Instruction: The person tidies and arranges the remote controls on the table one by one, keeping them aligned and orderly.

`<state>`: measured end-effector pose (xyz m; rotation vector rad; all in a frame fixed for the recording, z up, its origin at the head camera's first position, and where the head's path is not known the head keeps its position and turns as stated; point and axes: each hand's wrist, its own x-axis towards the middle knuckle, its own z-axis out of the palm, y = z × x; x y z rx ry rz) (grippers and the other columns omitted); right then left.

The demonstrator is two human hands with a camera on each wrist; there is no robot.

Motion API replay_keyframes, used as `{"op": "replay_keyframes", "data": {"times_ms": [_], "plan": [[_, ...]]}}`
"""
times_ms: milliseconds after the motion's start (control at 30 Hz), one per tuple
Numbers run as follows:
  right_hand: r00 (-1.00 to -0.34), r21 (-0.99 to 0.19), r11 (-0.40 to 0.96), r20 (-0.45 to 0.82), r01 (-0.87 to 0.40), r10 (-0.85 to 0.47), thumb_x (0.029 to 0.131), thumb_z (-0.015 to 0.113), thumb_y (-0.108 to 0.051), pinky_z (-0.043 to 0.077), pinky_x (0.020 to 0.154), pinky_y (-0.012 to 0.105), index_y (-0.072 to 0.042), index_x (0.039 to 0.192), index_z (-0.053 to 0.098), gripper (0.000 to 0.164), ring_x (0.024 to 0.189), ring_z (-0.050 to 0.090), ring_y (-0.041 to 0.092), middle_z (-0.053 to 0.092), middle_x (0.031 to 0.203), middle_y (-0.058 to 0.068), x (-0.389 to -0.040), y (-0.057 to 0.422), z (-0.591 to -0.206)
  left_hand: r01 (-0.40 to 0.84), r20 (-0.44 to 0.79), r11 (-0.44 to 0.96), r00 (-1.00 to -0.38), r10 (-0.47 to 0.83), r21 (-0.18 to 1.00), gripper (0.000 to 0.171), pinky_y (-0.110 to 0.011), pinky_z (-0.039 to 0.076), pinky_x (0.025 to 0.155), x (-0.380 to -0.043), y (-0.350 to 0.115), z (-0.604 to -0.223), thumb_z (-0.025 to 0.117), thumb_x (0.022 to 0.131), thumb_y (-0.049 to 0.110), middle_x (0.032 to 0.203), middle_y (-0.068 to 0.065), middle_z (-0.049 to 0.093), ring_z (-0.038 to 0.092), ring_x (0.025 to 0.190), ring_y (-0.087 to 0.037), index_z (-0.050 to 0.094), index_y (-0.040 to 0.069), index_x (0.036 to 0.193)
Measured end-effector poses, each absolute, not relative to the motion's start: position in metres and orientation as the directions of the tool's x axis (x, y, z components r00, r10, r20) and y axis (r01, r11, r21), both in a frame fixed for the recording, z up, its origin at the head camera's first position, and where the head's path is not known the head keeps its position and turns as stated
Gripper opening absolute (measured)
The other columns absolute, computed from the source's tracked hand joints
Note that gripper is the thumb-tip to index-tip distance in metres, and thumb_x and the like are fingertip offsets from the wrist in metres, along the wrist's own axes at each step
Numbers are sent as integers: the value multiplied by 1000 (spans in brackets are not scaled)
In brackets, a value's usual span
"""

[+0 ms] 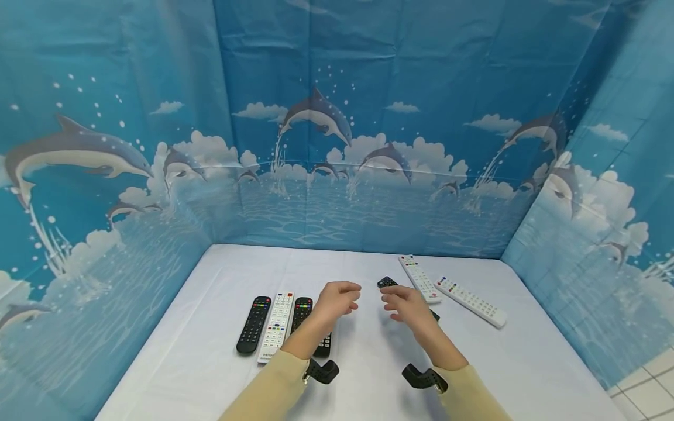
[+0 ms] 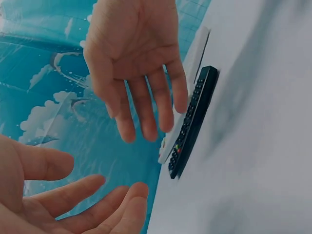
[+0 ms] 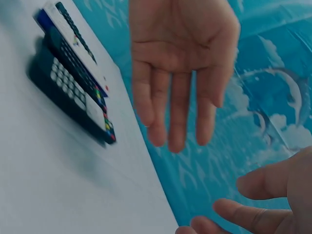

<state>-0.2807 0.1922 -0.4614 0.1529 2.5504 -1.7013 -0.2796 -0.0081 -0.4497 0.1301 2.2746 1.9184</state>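
Note:
My left hand (image 1: 336, 305) is raised above the white table, palm inward and fingers relaxed, with nothing in it. Facing it across a gap, my right hand (image 1: 409, 309) also holds nothing. Near and partly behind the right hand lies a black remote control (image 1: 387, 282). Two white remotes, one upright-lying (image 1: 418, 278) and one slanted (image 1: 471, 301), rest beyond it. By the left hand is a row: a black remote (image 1: 254, 324), a white remote (image 1: 277, 327), a second black remote (image 1: 302, 310), and another black remote (image 1: 323, 346) partly hidden by the forearm.
The white-covered table (image 1: 368, 386) is bounded at the back and sides by a blue dolphin-print curtain (image 1: 326, 210). A black strap (image 1: 322, 371) sits on the left wrist and another strap (image 1: 423, 377) on the right. Floor tiles (image 1: 650, 389) show at lower right.

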Motion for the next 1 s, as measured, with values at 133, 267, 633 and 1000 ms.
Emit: {"op": "replay_keyframes", "data": {"times_ms": [133, 267, 633, 1000], "plan": [[-988, -914, 377, -129, 153, 87, 101, 58, -27, 54, 95, 49, -5, 134, 63, 40, 114, 63, 32, 60, 135, 18, -285, 217, -457, -61, -88, 161, -983, 162, 985, 29, -34, 58, 80, -290, 11, -459, 62, 98, 16, 113, -7, 69, 69, 90, -24, 69, 3, 123], [-987, -899, 412, -106, 148, 124, 103, 55, -27, 50, 98, 52, -3, 137, 60, 42, 121, 58, 37, 56, 139, 22, -289, 240, -459, -93, -112, 122, -982, 155, 988, 28, -33, 58, 80, -296, 32, -462, 62, 97, 14, 111, -6, 68, 70, 90, -24, 70, 4, 122], [-980, -753, 647, 13, 120, 197, 102, 54, -26, 42, 102, 59, 0, 131, 64, 40, 130, 46, 45, 54, 140, 27, -295, 273, -484, -215, -205, -104, -974, 98, 971, 40, -40, 58, 82, -304, 89, -485, 58, 89, 1, 118, -13, 65, 67, 84, -26, 65, -3, 128], [-973, -777, 602, -59, 185, 223, 101, 55, -27, 54, 86, 48, -1, 131, 64, 41, 111, 60, 36, 61, 130, 24, -302, 277, -499, -381, -379, -353, -922, 76, 855, 37, -51, 57, 86, -307, 115, -498, 57, 85, 1, 114, -31, 58, 67, 93, -43, 58, -10, 121]]}}
